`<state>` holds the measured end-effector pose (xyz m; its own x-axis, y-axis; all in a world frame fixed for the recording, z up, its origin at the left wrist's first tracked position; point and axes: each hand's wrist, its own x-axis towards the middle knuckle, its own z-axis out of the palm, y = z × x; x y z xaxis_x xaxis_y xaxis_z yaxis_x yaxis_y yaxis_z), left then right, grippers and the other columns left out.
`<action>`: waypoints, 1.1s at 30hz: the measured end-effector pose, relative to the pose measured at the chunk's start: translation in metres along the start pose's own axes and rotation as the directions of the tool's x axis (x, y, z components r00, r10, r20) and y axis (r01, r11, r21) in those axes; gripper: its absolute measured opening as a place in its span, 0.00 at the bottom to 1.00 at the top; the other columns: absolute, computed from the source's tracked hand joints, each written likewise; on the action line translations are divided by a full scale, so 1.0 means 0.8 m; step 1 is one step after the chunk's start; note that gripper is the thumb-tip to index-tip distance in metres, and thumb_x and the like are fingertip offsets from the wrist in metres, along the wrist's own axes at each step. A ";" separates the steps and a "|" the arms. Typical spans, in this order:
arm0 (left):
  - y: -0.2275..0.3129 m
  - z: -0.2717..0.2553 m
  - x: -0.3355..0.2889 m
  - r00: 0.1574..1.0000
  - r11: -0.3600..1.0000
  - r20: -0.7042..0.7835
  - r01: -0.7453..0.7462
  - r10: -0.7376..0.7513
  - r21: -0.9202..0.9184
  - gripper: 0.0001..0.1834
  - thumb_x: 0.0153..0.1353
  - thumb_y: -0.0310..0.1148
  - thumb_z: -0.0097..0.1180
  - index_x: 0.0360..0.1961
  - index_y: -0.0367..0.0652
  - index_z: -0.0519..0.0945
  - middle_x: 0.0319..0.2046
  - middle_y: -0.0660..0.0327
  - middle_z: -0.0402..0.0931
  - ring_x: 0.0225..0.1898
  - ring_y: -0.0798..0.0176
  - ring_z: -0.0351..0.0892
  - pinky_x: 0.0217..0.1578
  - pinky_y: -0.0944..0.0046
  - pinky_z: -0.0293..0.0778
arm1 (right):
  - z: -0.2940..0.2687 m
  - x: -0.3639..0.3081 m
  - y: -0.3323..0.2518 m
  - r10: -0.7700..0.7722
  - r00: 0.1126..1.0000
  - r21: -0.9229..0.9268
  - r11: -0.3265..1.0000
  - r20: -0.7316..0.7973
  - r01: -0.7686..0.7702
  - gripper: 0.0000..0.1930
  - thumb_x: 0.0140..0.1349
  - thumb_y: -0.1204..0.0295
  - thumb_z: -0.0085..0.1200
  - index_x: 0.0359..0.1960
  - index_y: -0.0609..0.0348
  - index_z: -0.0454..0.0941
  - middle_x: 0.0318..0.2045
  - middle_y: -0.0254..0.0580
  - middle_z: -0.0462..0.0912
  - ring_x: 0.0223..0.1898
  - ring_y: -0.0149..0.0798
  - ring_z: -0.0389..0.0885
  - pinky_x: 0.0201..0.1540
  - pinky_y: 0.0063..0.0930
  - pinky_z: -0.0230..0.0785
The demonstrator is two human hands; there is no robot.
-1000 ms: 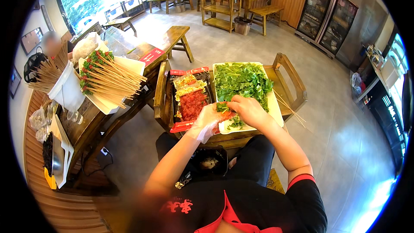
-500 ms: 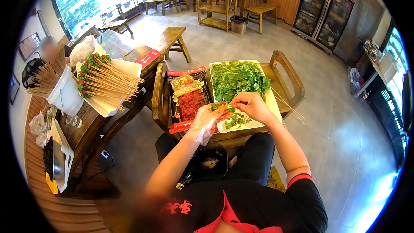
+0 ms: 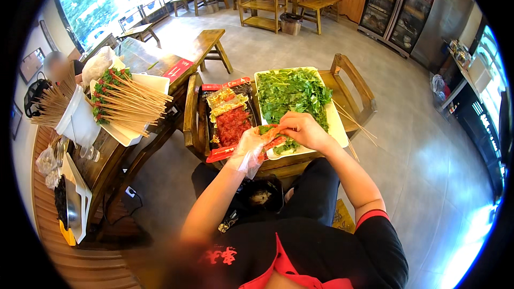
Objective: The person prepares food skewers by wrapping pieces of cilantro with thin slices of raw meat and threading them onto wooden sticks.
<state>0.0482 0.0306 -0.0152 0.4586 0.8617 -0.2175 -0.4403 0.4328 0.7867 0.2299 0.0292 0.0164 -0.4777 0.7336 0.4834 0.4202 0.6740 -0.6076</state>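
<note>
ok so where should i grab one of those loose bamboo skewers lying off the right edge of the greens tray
Pinch a loose skewer near the end that juts past the white tray, coming from the right, probably with the bare right hand. They lie flat and thin on the wooden chair, fanned apart, so the overhanging ends look easiest to pinch.

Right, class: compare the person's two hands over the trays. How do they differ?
The left hand wears a clear plastic glove; the right hand is bare. The left hand sits at the near edge of the tray of red meat; the right hand lies over the white tray of green leaves. Both meet at a small red and green piece between them.
</note>
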 end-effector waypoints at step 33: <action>0.009 -0.010 -0.015 1.000 0.996 -0.005 0.019 -0.020 -0.091 0.14 0.55 0.21 0.53 0.44 0.30 0.73 0.39 0.50 0.76 0.37 0.57 0.79 0.40 0.63 0.77 | -0.002 -0.056 0.072 0.306 0.906 -0.457 0.877 0.292 -0.149 0.04 0.47 0.75 0.48 0.23 0.60 0.74 0.26 0.46 0.76 0.32 0.51 0.75 0.34 0.40 0.68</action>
<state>0.0331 0.0255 -0.0112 0.4635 0.8542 -0.2354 -0.4996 0.4714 0.7268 0.2765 0.0350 -0.0394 -0.5296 0.8455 0.0679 0.7921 0.5215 -0.3172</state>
